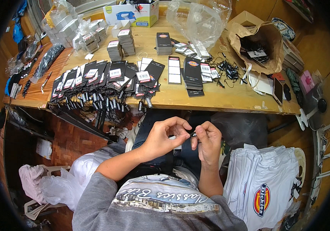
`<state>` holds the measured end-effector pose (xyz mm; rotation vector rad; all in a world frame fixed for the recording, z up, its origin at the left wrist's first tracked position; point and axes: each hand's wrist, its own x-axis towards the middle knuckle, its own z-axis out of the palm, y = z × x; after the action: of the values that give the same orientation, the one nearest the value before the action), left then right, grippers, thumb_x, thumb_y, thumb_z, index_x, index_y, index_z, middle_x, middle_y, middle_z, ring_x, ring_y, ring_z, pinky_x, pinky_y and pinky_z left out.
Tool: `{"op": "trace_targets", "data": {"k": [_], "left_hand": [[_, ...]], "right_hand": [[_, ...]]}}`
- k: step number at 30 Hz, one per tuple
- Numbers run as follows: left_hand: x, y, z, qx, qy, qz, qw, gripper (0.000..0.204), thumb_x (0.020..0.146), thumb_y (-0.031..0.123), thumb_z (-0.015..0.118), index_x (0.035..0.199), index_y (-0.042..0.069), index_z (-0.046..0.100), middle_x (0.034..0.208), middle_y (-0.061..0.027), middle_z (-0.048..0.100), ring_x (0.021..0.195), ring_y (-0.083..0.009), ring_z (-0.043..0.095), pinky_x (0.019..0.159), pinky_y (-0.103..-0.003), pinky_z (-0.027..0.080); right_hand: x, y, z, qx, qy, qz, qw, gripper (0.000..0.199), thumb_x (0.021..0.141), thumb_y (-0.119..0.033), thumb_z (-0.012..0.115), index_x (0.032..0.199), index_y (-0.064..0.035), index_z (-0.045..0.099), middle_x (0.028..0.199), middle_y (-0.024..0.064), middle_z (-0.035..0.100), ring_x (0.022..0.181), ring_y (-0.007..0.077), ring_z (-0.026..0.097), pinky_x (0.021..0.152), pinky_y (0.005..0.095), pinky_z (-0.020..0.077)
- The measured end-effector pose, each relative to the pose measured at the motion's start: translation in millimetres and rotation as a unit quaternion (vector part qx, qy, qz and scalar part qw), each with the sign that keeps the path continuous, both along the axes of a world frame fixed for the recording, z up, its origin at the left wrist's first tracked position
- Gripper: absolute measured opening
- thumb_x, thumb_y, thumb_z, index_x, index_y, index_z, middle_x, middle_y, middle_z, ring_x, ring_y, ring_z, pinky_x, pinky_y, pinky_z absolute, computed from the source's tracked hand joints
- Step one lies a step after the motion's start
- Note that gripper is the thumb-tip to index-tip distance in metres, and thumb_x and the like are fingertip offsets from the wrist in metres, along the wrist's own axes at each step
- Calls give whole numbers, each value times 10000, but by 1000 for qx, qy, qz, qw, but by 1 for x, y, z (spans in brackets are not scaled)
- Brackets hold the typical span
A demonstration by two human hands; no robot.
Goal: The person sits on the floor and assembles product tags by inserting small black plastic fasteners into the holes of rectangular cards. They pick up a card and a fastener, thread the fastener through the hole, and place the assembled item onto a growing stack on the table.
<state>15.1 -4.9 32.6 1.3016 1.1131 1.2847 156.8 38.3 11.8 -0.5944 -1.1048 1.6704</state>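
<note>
Fingers [185,131] of both hands pinch a tiny black plastic tag fastener [193,134] between left hand [164,138] and right hand [208,143], above the lap. It looks light, stiff, slippery; best gripped at its ends. Beyond, black card hangtags [107,79] cover the wooden desk [226,98].

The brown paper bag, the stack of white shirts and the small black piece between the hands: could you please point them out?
brown paper bag [271,40]: head view, its outer side.
stack of white shirts [249,173]: head view, top shirt's cloth.
small black piece [193,134]: head view, its visible end.
</note>
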Motion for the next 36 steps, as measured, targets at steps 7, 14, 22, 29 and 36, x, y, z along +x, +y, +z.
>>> {"op": "trace_targets", "data": {"k": [7, 14, 22, 29, 36], "left_hand": [[-1, 0, 1, -10, -16, -6, 1000, 198, 718, -20, 594, 901, -24, 518, 760, -24, 549, 693, -58, 534, 628, -182, 436], [0, 0, 1, -17, -22, -9, 1000, 197, 718, -21, 596, 899, -19, 518, 745, -17, 550, 681, -48, 528, 617, -173, 428], [0, 1, -2, -27, -28, -9, 999, 196, 722, -19, 599, 898, -19, 513, 729, -20, 549, 661, -55, 526, 606, -181, 432], [2, 8, -15, 27, -123, -39, 991, 288, 704, -33, 608, 953, -12, 464, 777, -33, 532, 712, -74, 527, 650, -199, 443], [2, 11, -19, 15, -147, -61, 987, 346, 673, -16, 643, 959, 7, 449, 827, -30, 514, 765, -78, 509, 691, -212, 427]], "right_hand": [[0, 2, 0, -75, 37, 50, 995, 179, 805, -145, 547, 676, -40, 481, 541, 8, 476, 410, 82, 461, 353, 178, 342], [0, 4, -6, -130, 72, 91, 985, 184, 806, -161, 548, 680, -48, 476, 534, -6, 459, 396, 75, 453, 343, 177, 337], [-1, -2, -4, 11, -29, -5, 1000, 148, 791, -104, 562, 686, -31, 487, 524, 22, 499, 416, 62, 461, 378, 165, 350], [1, -5, -4, -25, 11, 36, 999, 132, 792, -92, 557, 702, -18, 495, 537, 37, 516, 420, 68, 469, 374, 171, 363], [-3, -8, -2, -23, 30, 54, 998, 188, 802, -178, 553, 714, -29, 480, 543, 45, 502, 389, 73, 452, 340, 180, 369]]}}
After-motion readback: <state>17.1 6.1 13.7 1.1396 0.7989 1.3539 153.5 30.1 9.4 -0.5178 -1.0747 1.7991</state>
